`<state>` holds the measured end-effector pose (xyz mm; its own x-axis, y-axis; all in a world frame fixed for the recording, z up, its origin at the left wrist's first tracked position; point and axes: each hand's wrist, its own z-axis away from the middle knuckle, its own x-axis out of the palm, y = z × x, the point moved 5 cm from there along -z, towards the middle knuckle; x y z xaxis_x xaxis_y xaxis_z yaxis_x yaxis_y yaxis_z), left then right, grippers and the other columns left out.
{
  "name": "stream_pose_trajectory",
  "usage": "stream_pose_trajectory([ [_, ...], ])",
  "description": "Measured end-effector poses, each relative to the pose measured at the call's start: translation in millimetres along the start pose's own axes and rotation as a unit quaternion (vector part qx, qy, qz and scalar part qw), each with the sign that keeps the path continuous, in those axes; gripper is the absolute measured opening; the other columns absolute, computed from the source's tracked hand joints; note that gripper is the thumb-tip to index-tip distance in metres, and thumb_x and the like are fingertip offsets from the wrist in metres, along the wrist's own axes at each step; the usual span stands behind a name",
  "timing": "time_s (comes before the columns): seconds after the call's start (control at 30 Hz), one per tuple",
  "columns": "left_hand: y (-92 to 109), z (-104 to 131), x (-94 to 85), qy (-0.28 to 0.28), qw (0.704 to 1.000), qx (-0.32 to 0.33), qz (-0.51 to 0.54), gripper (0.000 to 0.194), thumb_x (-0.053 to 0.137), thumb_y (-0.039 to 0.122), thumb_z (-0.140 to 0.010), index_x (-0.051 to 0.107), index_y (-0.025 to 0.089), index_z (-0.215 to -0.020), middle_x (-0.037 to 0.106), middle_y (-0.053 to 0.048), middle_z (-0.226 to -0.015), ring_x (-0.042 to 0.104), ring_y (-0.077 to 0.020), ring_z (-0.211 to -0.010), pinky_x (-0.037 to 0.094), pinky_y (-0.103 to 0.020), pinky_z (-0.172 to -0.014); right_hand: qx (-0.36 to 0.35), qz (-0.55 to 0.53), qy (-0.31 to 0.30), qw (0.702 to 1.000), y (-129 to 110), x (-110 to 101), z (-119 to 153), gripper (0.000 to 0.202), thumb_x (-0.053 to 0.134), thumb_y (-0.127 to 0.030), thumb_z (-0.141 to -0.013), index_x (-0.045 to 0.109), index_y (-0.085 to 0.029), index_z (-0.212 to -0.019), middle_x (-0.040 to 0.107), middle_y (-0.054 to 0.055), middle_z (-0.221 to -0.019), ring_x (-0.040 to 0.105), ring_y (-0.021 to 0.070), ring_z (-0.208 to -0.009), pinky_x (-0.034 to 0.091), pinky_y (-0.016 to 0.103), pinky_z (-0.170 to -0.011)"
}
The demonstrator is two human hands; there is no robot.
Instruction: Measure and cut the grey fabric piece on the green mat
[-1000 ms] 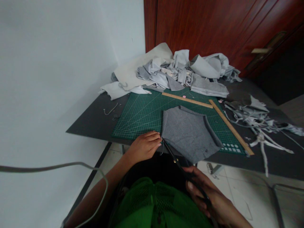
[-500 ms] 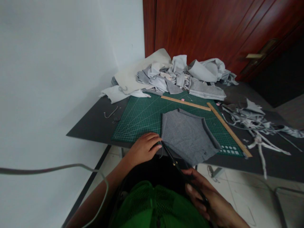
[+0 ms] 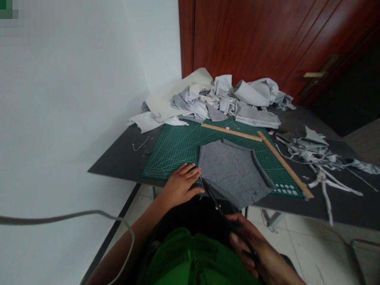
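A grey piece of cloth (image 3: 234,172) lies on the green cutting mat (image 3: 170,150), its lower corner hanging past the table's front edge. My right hand (image 3: 252,245) is wrapped round the handles of black scissors (image 3: 218,208), whose blades point up and left to the cloth's left corner. Beside that corner, my left hand (image 3: 182,186) rests on the mat with fingers stretched out and thumb apart, fingertips at the cloth's edge. A thin thread or strip hangs by its thumb. How far the scissor blades are parted is hard to make out.
Two wooden rulers (image 3: 231,132) (image 3: 285,164) lie behind and right of the cloth. A heap of grey and white fabric (image 3: 218,97) fills the back, with scraps (image 3: 311,146) at the right. A pale cable (image 3: 89,213) crosses over my left arm.
My left hand's fingers have straightened and its thumb has moved away from them at the cloth's corner. The scissors stay at that corner in my right hand. The view has shifted slightly.
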<state>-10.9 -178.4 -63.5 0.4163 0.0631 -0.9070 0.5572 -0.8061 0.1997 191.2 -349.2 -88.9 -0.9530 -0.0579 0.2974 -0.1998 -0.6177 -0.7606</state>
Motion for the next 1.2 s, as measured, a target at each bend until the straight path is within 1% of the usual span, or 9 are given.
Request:
stream_pose_trajectory([
  [0.1, 0, 0, 0.2, 0.014, 1.0, 0.001, -0.004, 0.043, 0.061, 0.042, -0.1, 0.064, 0.015, -0.134, 0.067, -0.01, -0.138, 0.053, -0.0291, -0.139, 0.04, -0.052, -0.12, 0.0, -0.018, 0.001, 1.0, 1, -2, 1, 0.062, 0.08, -0.059, -0.078, 0.051, -0.027, -0.122, 0.047, -0.012, -0.066, 0.029, 0.0008, -0.037, 0.027, 0.011, -0.03],
  [0.17, 2, 0, 0.1, 0.02, 1.0, 0.01, -0.01, 0.039, 0.06, 0.039, -0.101, 0.065, 0.015, -0.132, 0.068, -0.01, -0.137, 0.054, -0.0291, -0.138, 0.041, -0.052, -0.12, 0.007, -0.031, -0.002, 1.0, 0, -4, 2, 0.062, 0.079, -0.06, -0.078, 0.05, -0.027, -0.122, 0.048, -0.012, -0.064, 0.028, 0.0009, -0.037, 0.026, 0.011, -0.03],
  [0.3, 5, 2, -1.3, 0.038, 0.999, 0.018, -0.02, 0.035, 0.059, 0.039, -0.102, 0.068, 0.016, -0.127, 0.07, -0.009, -0.133, 0.057, -0.0291, -0.136, 0.043, -0.052, -0.119, 0.013, -0.045, -0.01, 0.999, -1, -6, 1, 0.067, 0.081, -0.062, -0.074, 0.05, -0.026, -0.122, 0.048, -0.012, -0.063, 0.024, 0.0009, -0.037, 0.024, 0.011, -0.029],
  [0.37, 6, 4, -2.0, 0.048, 0.998, 0.017, -0.025, 0.034, 0.059, 0.039, -0.102, 0.069, 0.016, -0.125, 0.072, -0.009, -0.131, 0.059, -0.0284, -0.134, 0.044, -0.05, -0.119, 0.012, -0.048, -0.007, 0.999, -1, -9, 0, 0.066, 0.081, -0.061, -0.075, 0.05, -0.026, -0.122, 0.048, -0.012, -0.062, 0.023, 0.0008, -0.037, 0.024, 0.011, -0.029],
  [0.5, 8, 7, -2.1, 0.06, 0.997, 0.019, -0.033, 0.036, 0.057, 0.039, -0.103, 0.069, 0.012, -0.125, 0.073, -0.01, -0.128, 0.06, -0.0281, -0.133, 0.045, -0.047, -0.118, 0.019, -0.06, -0.007, 0.998, 1, -12, -3, 0.064, 0.081, -0.058, -0.076, 0.051, -0.027, -0.123, 0.049, -0.012, -0.063, 0.023, 0.0011, -0.037, 0.024, 0.011, -0.029],
  [0.6, 8, 7, -1.2, 0.057, 0.998, 0.017, -0.033, 0.037, 0.056, 0.038, -0.104, 0.069, 0.01, -0.124, 0.072, -0.011, -0.129, 0.059, -0.0282, -0.134, 0.046, -0.047, -0.118, 0.017, -0.059, -0.019, 0.998, 0, -11, -7, 0.062, 0.082, -0.057, -0.076, 0.052, -0.027, -0.122, 0.047, -0.013, -0.062, 0.023, 0.0012, -0.036, 0.025, 0.011, -0.029],
  [0.87, 8, 7, -2.0, 0.061, 0.998, 0.016, -0.023, 0.034, 0.057, 0.037, -0.103, 0.069, 0.011, -0.121, 0.071, -0.012, -0.127, 0.059, -0.0275, -0.134, 0.045, -0.046, -0.12, 0.009, -0.058, -0.028, 0.998, -5, -5, -9, 0.058, 0.082, -0.057, -0.077, 0.054, -0.027, -0.119, 0.047, -0.013, -0.062, 0.024, 0.0011, -0.036, 0.027, 0.011, -0.029],
  [1.07, 6, 6, -0.7, 0.044, 0.999, -0.006, -0.005, 0.038, 0.058, 0.04, -0.102, 0.066, 0.012, -0.128, 0.07, -0.011, -0.131, 0.058, -0.0274, -0.134, 0.045, -0.046, -0.119, -0.005, -0.07, -0.033, 0.997, -2, -5, -5, 0.054, 0.08, -0.055, -0.08, 0.055, -0.027, -0.119, 0.048, -0.012, -0.063, 0.026, 0.0015, -0.037, 0.031, 0.011, -0.03],
  [1.2, 5, 4, -0.3, 0.035, 0.999, -0.008, 0.004, 0.034, 0.059, 0.038, -0.102, 0.068, 0.015, -0.125, 0.07, -0.009, -0.131, 0.058, -0.0276, -0.135, 0.044, -0.046, -0.12, -0.01, -0.079, -0.036, 0.996, -5, -4, -7, 0.055, 0.081, -0.056, -0.078, 0.058, -0.025, -0.117, 0.047, -0.011, -0.062, 0.025, 0.0013, -0.037, 0.031, 0.011, -0.029],
])
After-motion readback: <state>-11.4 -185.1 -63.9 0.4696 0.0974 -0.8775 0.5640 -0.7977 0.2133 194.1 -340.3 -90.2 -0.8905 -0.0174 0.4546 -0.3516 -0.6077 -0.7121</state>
